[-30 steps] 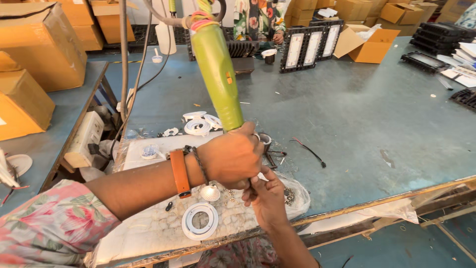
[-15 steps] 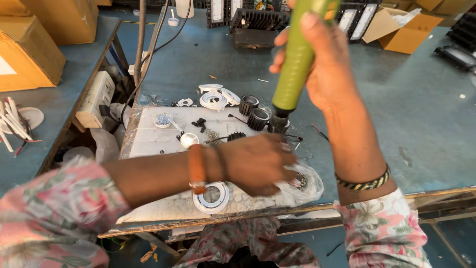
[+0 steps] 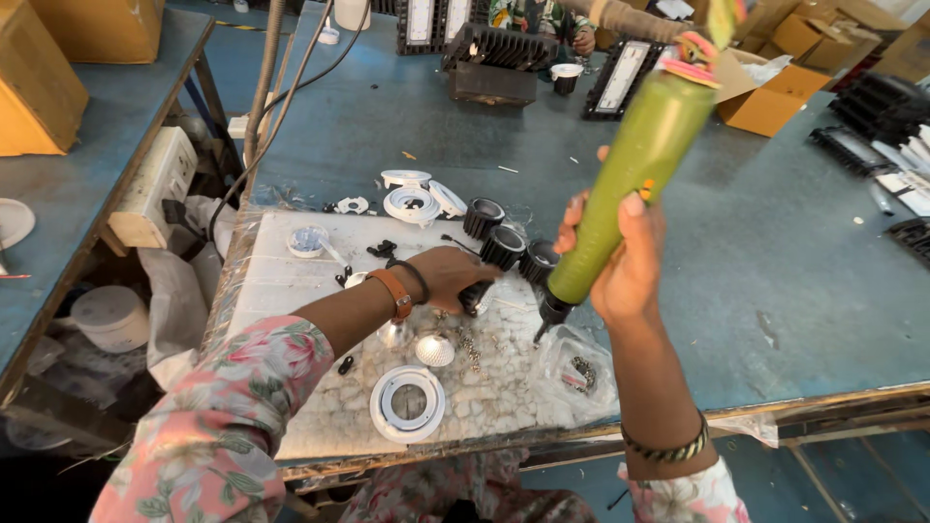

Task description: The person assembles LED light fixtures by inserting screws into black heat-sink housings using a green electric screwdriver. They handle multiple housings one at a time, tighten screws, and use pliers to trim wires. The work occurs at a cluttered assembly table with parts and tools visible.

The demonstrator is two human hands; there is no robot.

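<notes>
The screwdriver (image 3: 635, 184) at upper right of centre has a matt green plastic-looking body and a dark metal tip. The white ring (image 3: 408, 402) near the bottom looks like smooth plastic; the reflector (image 3: 435, 349) shines like polished metal, possibly foil-coated. The blue tabletop (image 3: 794, 252) is dull and scuffed.

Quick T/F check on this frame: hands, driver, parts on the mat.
1. The right hand grips a green electric screwdriver, tip down. True.
2. The left hand holds a black round housing on the white mat. True.
3. The white ring lies on top of a cardboard box. False: it lies flat on the mat near the table's front edge.
4. The left wrist is bare. False: it wears an orange band.
</notes>
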